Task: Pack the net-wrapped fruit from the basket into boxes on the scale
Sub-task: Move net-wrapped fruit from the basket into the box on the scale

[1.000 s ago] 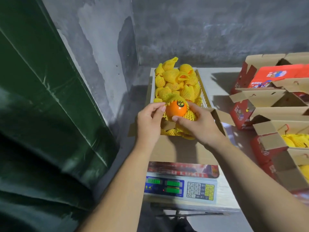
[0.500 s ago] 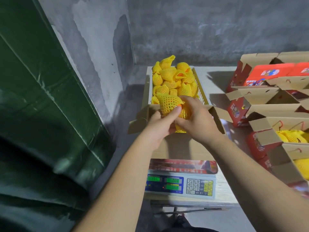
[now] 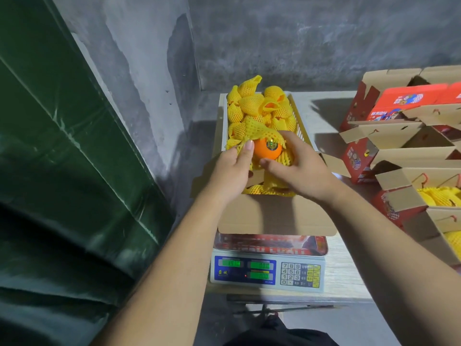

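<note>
An orange fruit (image 3: 267,151) with a round sticker shows through its yellow foam net (image 3: 262,128), held over the open cardboard box (image 3: 274,216) on the scale (image 3: 267,270). My left hand (image 3: 230,171) pinches the net's left edge. My right hand (image 3: 301,168) cups the fruit from the right and below. Several net-wrapped fruits (image 3: 254,106) fill the basket (image 3: 300,126) behind the box. More yellow nets (image 3: 264,189) lie inside the box.
Several open red-and-brown cartons (image 3: 409,136) stand on the table at the right, two of them with yellow-netted fruit (image 3: 439,196). A grey wall runs behind and to the left. A green sheet (image 3: 62,171) covers the left side.
Half a second ago the fruit was fully covered by its net in both hands; now the net is pulled back and the orange skin and sticker show, as one second ago.
</note>
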`<state>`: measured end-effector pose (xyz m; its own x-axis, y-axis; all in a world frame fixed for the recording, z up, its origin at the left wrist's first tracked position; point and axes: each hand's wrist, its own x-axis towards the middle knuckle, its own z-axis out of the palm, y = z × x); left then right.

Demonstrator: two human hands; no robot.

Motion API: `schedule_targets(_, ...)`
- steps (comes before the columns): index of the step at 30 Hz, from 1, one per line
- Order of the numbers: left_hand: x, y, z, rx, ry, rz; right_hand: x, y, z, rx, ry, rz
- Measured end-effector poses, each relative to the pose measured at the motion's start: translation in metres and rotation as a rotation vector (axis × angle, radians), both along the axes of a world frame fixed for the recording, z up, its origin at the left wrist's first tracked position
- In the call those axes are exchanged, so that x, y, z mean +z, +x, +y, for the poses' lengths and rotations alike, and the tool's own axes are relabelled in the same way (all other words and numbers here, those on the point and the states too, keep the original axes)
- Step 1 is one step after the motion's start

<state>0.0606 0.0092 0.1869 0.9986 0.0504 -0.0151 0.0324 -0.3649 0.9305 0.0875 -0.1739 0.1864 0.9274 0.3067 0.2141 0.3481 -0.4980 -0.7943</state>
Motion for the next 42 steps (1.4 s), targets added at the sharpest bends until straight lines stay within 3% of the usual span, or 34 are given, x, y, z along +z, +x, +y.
schedule_targets(4,0.0,-0.001,-0.002,0.013,0.336,-0.11,-0.007,0.006,0.004,-0.154,-0.019,-0.044)
schedule_targets(6,-0.005,-0.005,-0.005,-0.054,0.28,-0.084,-0.01,0.007,0.007,-0.21,-0.025,-0.086)
schedule_targets(8,-0.003,-0.009,-0.009,-0.062,-0.166,0.03,-0.012,0.007,0.007,-0.206,-0.039,-0.112)
schedule_targets(10,0.002,-0.007,-0.011,0.077,-0.665,0.206,-0.011,0.006,0.008,-0.166,-0.106,-0.133)
schedule_targets(12,0.001,-0.002,-0.01,0.154,-0.814,0.281,-0.011,0.006,0.009,-0.105,-0.173,-0.154)
schedule_targets(16,-0.013,0.012,-0.01,0.207,-0.641,0.197,-0.015,0.014,0.004,-0.052,-0.12,-0.09)
schedule_targets(18,-0.017,0.02,-0.004,0.222,-0.452,0.147,-0.018,0.019,-0.005,-0.096,-0.035,-0.028)
schedule_targets(21,-0.024,0.026,0.001,0.104,-0.035,0.224,-0.023,0.025,-0.018,-0.204,0.041,0.056)
schedule_targets(23,-0.025,0.02,-0.001,0.054,0.061,0.219,-0.025,0.025,-0.021,-0.259,0.067,0.094)
schedule_targets(26,-0.02,0.012,-0.002,-0.011,-0.012,0.117,-0.023,0.02,-0.01,-0.288,0.178,0.163)
schedule_targets(30,-0.011,-0.002,-0.001,-0.155,-0.075,0.231,-0.015,0.015,0.016,-0.281,0.303,0.23)
schedule_targets(33,-0.008,-0.011,0.0,-0.136,-0.313,0.312,-0.008,0.007,0.032,-0.274,0.438,0.292)
schedule_targets(36,-0.006,-0.02,0.006,-0.077,-0.528,0.262,-0.001,-0.005,0.044,-0.268,0.525,0.346)
schedule_targets(42,-0.012,-0.036,0.017,0.032,-0.613,0.112,0.0,-0.026,0.051,-0.111,0.532,0.619)
